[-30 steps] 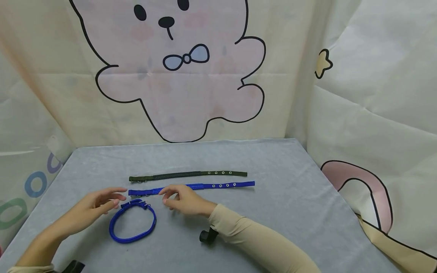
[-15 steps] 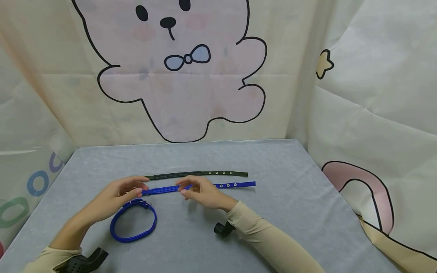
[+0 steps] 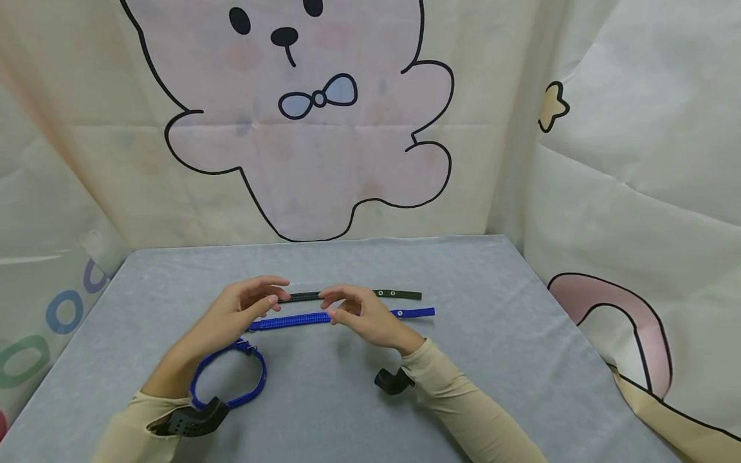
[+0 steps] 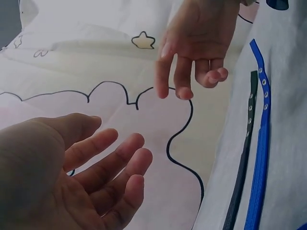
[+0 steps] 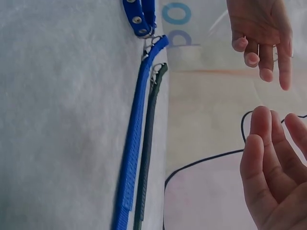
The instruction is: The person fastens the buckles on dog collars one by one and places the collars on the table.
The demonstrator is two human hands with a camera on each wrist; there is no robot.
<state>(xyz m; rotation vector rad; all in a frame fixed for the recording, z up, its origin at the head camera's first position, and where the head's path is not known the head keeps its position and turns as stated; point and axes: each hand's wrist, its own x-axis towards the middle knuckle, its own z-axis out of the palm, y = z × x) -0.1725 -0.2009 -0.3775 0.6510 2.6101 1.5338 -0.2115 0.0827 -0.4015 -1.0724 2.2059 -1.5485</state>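
Observation:
My left hand [image 3: 240, 305] hovers above the left part of two flat collars, its fingers loosely bent and holding nothing. Facing it, my right hand [image 3: 373, 318] is also bare, raised over their middle. The farther collar is dark green [image 3: 303, 296]; the nearer one is blue [image 3: 289, 321]. Both lie stretched out side by side, with metal eyelets toward the right end. In the right wrist view, metal buckles show at the far ends of the blue collar [image 5: 133, 134] and the green collar [image 5: 149, 124]. A second blue collar [image 3: 264, 372], fastened into a loop, lies nearer, partly behind my left forearm.
A grey cloth covers the table [image 3: 463, 276]. Behind it hangs a curtain [image 3: 370, 161] with a cartoon bear, and printed sheets stand at both sides. Black camera mounts are strapped to the left wrist [image 3: 193, 418] and right wrist [image 3: 393, 381].
Both hands have moved right and farther over the table, the left hand more so, leaving the looped collar and coming above the straight ones. The collars have stayed in place.

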